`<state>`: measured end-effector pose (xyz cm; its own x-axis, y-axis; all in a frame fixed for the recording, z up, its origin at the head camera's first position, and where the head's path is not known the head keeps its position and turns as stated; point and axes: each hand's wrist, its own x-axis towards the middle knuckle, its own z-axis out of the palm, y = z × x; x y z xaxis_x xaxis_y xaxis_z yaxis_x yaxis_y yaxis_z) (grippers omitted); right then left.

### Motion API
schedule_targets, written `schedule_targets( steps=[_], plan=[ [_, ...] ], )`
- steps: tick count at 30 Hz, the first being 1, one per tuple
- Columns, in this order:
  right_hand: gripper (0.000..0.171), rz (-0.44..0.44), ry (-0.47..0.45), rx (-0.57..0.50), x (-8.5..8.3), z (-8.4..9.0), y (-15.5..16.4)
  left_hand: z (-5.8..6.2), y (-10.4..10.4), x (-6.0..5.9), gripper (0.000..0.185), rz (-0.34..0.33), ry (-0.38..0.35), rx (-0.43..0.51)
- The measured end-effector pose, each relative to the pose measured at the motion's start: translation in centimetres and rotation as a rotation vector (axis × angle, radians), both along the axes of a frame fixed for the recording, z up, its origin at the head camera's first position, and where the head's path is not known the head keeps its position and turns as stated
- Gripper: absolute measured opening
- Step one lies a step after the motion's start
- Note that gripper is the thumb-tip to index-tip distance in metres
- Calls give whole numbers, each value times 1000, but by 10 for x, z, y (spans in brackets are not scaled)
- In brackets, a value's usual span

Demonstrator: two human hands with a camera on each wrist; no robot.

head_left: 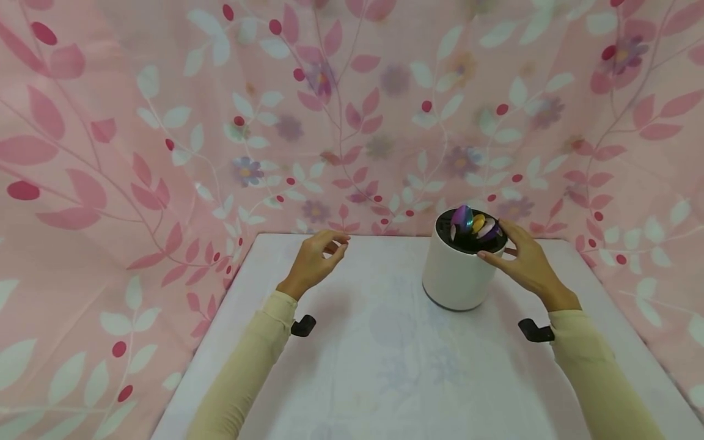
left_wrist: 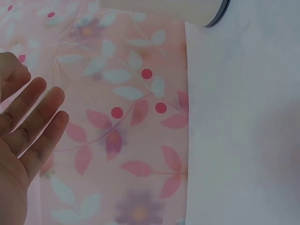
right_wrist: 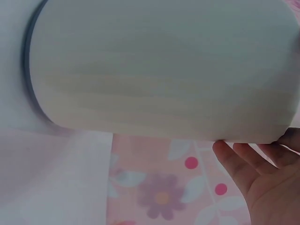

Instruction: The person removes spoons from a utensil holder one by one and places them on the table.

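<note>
Pink floral cloth (head_left: 165,122), printed with leaves, berries and small purple flowers, hangs as a backdrop behind and to both sides of the work surface. White table (head_left: 385,366), covered in a pale sheet with a faint flower print, runs from the near edge to the backdrop.

Item: white cylindrical container (head_left: 459,272), upright on the table, right of centre and towards the far edge; dark band round its base, dark top rim. Inside the top sit several coloured oval pieces (head_left: 472,223), purple, yellow and lilac, standing on edge and leaning against one another.

Right hand (head_left: 522,260): placed at the right side of the container near its upper rim, fingers lightly curved, fingertips touching the rim and wall; the right wrist view shows the fingers (right_wrist: 234,161) against the container's edge (right_wrist: 164,70). No firm grasp can be made out.

Left hand (head_left: 316,256): raised just above the table, well left of the container, holding nothing; fingers loosely bent in the head view, spread and relaxed in the left wrist view (left_wrist: 28,126).

Both forearms wear cream sleeves (head_left: 247,366), each with a small black fitting (head_left: 304,326) at the wrist
</note>
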<state>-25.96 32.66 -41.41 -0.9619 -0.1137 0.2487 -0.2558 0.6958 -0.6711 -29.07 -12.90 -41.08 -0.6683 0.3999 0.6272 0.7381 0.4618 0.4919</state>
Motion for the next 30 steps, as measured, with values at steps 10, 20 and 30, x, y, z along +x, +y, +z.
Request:
schedule_targets(
  steps=[10,20,30],
  plan=[
    [93,-4,-1,-17,-1,-1,-1,4,30,-10,18,-34,-135,9],
    [93,-14,-9,-33,3,-5,5,29,106,-29,25,-170,-252,12],
    [93,-14,-16,-49,-1,-6,1,40,169,-45,33,-234,-319,-85]
  ],
)
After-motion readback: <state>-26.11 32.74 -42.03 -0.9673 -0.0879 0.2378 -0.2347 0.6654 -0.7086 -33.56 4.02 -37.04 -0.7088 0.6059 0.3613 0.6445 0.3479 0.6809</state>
